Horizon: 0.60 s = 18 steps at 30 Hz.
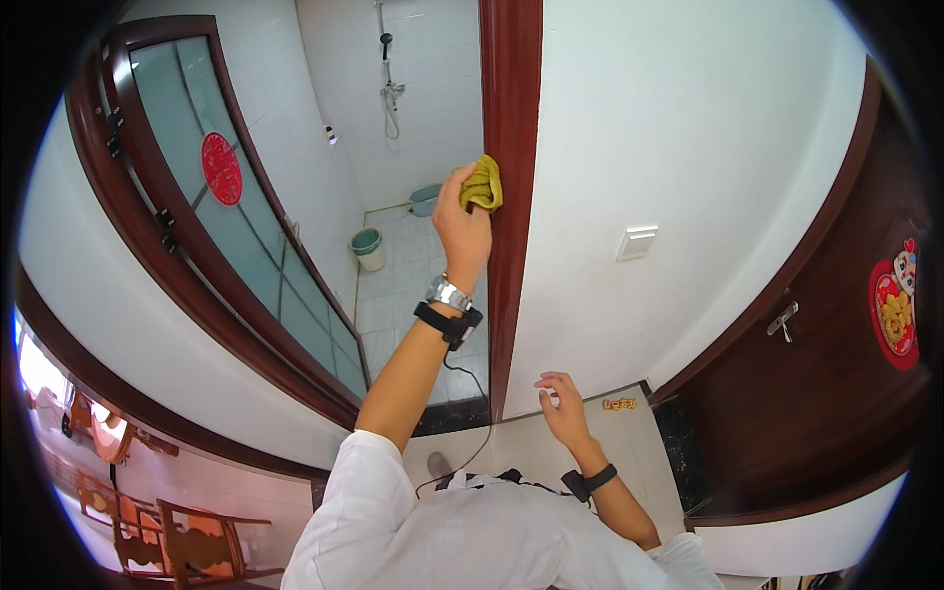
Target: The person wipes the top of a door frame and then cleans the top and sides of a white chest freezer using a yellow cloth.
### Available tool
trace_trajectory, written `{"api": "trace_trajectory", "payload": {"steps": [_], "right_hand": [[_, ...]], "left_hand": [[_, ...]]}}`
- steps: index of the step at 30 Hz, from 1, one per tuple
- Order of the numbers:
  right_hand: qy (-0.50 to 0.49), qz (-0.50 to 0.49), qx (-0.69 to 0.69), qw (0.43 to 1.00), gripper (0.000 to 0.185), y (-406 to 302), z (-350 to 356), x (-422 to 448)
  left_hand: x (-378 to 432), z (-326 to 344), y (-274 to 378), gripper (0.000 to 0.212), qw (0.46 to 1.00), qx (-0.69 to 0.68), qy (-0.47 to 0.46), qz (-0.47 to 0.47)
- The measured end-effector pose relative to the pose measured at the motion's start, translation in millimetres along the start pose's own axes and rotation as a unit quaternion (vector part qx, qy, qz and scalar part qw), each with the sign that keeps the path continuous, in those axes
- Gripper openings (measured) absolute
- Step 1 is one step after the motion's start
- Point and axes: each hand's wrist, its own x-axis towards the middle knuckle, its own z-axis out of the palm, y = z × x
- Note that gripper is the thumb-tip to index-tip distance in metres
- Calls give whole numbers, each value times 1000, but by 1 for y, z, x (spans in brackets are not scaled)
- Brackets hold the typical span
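Observation:
My left hand (464, 228) grips a folded yellow-green cloth (482, 184) and holds it at the inner edge of the dark red door frame (510, 243). That arm is stretched out and wears a metal watch and a black strap with a small device. My right hand (564, 409) hangs lower, in front of the white wall (590, 310), holding nothing. Its fingers are loosely bent and apart. A black strap sits on the right wrist too.
To the left, a frosted-glass door (243, 214) with a red round sticker stands ajar. Beyond the frame are a bucket (368, 249), a basin (425, 200) and a shower head (386, 39). A light switch (637, 243), dark door (804, 383) and wooden chairs (199, 542) also show. A cable (479, 380) trails below my left wrist.

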Motion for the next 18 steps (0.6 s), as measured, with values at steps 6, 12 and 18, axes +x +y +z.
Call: {"api": "trace_trajectory", "payload": {"steps": [6, 12, 18], "right_hand": [[-2, 36, -4, 999, 19, 14, 16, -4], [18, 25, -6, 1000, 20, 9, 26, 17], [17, 56, 8, 998, 22, 15, 31, 9]], "left_hand": [[-47, 18, 7, 67, 990, 67, -45, 113], [-41, 27, -20, 68, 987, 104, -17, 119], [-34, 35, -37, 65, 985, 109, 33, 128]]}}
